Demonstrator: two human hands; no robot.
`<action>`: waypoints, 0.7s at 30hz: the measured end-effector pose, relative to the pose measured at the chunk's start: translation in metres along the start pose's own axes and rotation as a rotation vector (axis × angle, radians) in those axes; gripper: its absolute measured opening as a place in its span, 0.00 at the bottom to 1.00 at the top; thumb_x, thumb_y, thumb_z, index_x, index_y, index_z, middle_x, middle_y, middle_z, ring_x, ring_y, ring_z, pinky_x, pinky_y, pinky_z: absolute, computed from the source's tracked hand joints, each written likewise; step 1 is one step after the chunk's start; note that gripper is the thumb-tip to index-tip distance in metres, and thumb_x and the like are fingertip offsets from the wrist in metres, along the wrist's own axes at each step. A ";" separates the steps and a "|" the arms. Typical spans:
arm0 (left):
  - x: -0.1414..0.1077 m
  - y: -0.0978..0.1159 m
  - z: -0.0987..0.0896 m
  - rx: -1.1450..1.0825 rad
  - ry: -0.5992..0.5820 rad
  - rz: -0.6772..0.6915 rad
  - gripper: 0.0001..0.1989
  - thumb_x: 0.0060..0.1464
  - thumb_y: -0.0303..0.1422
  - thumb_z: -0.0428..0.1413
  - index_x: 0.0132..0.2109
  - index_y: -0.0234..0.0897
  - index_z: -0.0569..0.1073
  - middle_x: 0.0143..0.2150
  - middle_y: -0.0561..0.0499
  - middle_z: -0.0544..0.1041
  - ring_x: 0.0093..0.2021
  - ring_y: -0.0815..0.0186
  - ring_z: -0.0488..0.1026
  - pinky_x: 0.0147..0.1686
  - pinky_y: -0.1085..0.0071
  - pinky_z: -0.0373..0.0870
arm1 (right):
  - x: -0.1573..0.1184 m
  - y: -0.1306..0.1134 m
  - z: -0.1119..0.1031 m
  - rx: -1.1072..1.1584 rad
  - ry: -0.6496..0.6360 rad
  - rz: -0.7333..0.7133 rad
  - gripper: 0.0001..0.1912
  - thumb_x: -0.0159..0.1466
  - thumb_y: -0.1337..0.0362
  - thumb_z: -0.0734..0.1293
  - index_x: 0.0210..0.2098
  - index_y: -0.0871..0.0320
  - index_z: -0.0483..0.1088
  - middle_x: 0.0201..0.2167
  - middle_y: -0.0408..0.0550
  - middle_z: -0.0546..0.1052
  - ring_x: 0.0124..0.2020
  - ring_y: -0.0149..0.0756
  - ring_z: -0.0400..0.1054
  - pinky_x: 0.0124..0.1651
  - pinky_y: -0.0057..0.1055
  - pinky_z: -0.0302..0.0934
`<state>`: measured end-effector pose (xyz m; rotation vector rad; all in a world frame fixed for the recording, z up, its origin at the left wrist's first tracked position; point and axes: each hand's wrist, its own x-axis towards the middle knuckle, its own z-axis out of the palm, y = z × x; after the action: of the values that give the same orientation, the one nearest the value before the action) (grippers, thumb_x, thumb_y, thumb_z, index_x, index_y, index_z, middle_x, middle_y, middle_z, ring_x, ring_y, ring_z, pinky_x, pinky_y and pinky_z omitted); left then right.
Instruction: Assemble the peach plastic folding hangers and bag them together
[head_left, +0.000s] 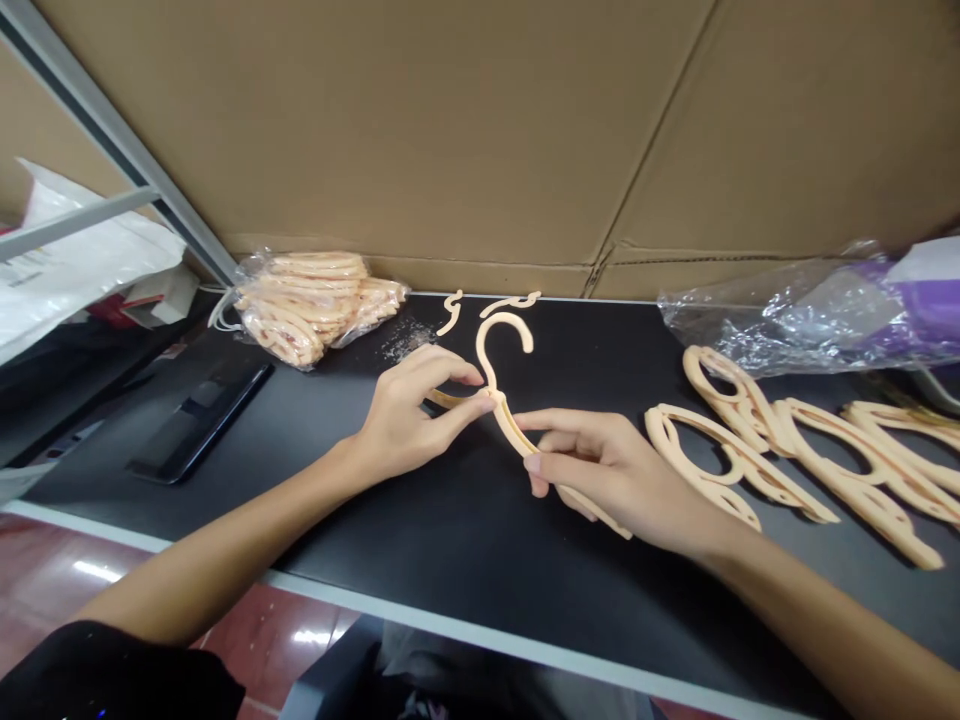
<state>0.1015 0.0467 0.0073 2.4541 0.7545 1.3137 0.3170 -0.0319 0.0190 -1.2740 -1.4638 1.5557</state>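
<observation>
A cream plastic folding hanger is held over the black table, its hook pointing up and away from me. My left hand pinches it at the joint just below the hook, thumb and forefinger closed. Lower on the right arm of the hanger, my right hand grips with thumb and fingers. The left arm of the hanger is mostly hidden behind my left hand. Beyond the hook lie two small cream plastic pieces, one curved and one longer.
Several folded hangers lie at the right, near a clear plastic bag with purple material. A bag of hanger parts sits back left. A black phone-like slab rests at left. Cardboard stands behind the table.
</observation>
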 end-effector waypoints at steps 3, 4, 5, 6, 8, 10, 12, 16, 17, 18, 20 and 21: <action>-0.001 0.004 -0.001 0.021 -0.004 -0.024 0.04 0.59 0.30 0.62 0.40 0.33 0.77 0.35 0.48 0.79 0.36 0.67 0.75 0.40 0.69 0.73 | 0.001 0.003 0.010 0.095 0.087 -0.047 0.26 0.61 0.58 0.70 0.57 0.62 0.72 0.23 0.41 0.74 0.14 0.22 0.54 0.16 0.24 0.48; -0.001 0.005 -0.001 0.008 -0.014 -0.028 0.05 0.60 0.30 0.60 0.42 0.32 0.77 0.37 0.47 0.79 0.37 0.67 0.76 0.40 0.69 0.74 | 0.002 0.005 0.011 0.114 0.114 -0.065 0.27 0.61 0.57 0.70 0.56 0.62 0.73 0.23 0.41 0.75 0.14 0.22 0.55 0.16 0.24 0.48; -0.001 0.006 -0.001 -0.010 -0.024 -0.029 0.06 0.61 0.29 0.59 0.45 0.32 0.77 0.38 0.46 0.80 0.38 0.67 0.76 0.42 0.69 0.74 | 0.003 0.006 0.012 0.125 0.139 -0.086 0.27 0.60 0.56 0.71 0.56 0.62 0.73 0.23 0.42 0.75 0.14 0.23 0.55 0.16 0.24 0.49; -0.001 0.007 -0.001 -0.029 -0.032 -0.027 0.08 0.61 0.28 0.58 0.47 0.32 0.77 0.40 0.45 0.80 0.40 0.66 0.77 0.44 0.68 0.75 | 0.004 0.008 0.013 0.130 0.161 -0.106 0.27 0.60 0.56 0.71 0.56 0.61 0.73 0.24 0.42 0.75 0.14 0.23 0.56 0.16 0.25 0.50; -0.002 0.007 -0.001 -0.059 -0.041 -0.018 0.10 0.62 0.29 0.57 0.50 0.32 0.76 0.42 0.44 0.80 0.42 0.65 0.77 0.47 0.66 0.75 | 0.005 0.012 0.015 0.124 0.183 -0.139 0.27 0.61 0.55 0.71 0.56 0.60 0.72 0.25 0.42 0.75 0.16 0.25 0.59 0.18 0.26 0.54; -0.003 0.009 0.000 -0.084 -0.032 -0.018 0.12 0.62 0.30 0.58 0.52 0.33 0.76 0.44 0.43 0.80 0.44 0.64 0.78 0.50 0.64 0.76 | 0.005 0.016 0.018 0.104 0.178 -0.182 0.27 0.62 0.56 0.71 0.58 0.59 0.71 0.26 0.41 0.75 0.18 0.27 0.62 0.21 0.27 0.59; -0.004 0.013 0.002 -0.169 -0.009 -0.054 0.15 0.59 0.33 0.62 0.52 0.33 0.76 0.47 0.42 0.80 0.46 0.63 0.78 0.51 0.63 0.77 | 0.004 0.017 0.023 0.072 0.171 -0.250 0.28 0.62 0.57 0.70 0.60 0.58 0.69 0.27 0.42 0.76 0.23 0.30 0.67 0.26 0.29 0.64; -0.007 0.029 0.004 -0.525 -0.040 -0.410 0.17 0.52 0.35 0.68 0.47 0.31 0.79 0.39 0.45 0.82 0.37 0.63 0.81 0.39 0.68 0.82 | -0.001 0.015 0.034 -0.166 0.169 -0.393 0.15 0.65 0.63 0.67 0.51 0.58 0.73 0.30 0.43 0.77 0.27 0.30 0.68 0.31 0.29 0.65; -0.008 0.033 0.004 -0.587 -0.063 -0.514 0.16 0.51 0.35 0.68 0.45 0.30 0.79 0.36 0.47 0.83 0.34 0.64 0.81 0.36 0.70 0.82 | -0.003 0.014 0.037 -0.237 0.169 -0.424 0.10 0.66 0.65 0.66 0.46 0.58 0.74 0.29 0.43 0.76 0.27 0.30 0.68 0.30 0.29 0.65; -0.007 0.037 0.003 -0.626 -0.078 -0.594 0.15 0.51 0.35 0.68 0.44 0.30 0.80 0.33 0.48 0.83 0.32 0.64 0.81 0.34 0.71 0.82 | -0.004 0.013 0.038 -0.299 0.171 -0.457 0.07 0.67 0.66 0.65 0.43 0.58 0.73 0.29 0.43 0.76 0.26 0.29 0.68 0.31 0.28 0.65; -0.005 0.041 0.000 -0.677 -0.093 -0.676 0.13 0.51 0.35 0.68 0.41 0.31 0.82 0.33 0.48 0.84 0.32 0.63 0.82 0.34 0.70 0.82 | -0.005 0.013 0.039 -0.387 0.207 -0.565 0.07 0.68 0.69 0.63 0.44 0.57 0.73 0.31 0.43 0.77 0.28 0.29 0.69 0.33 0.29 0.67; -0.003 0.042 -0.001 -0.703 -0.105 -0.696 0.13 0.51 0.35 0.68 0.41 0.31 0.82 0.34 0.47 0.84 0.32 0.62 0.82 0.35 0.69 0.82 | -0.005 0.014 0.037 -0.437 0.241 -0.639 0.10 0.68 0.70 0.63 0.46 0.56 0.73 0.34 0.44 0.78 0.30 0.31 0.71 0.35 0.30 0.68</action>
<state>0.1124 0.0106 0.0250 1.4950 0.8271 0.9403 0.2860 -0.0520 0.0030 -1.0180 -1.8642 0.6671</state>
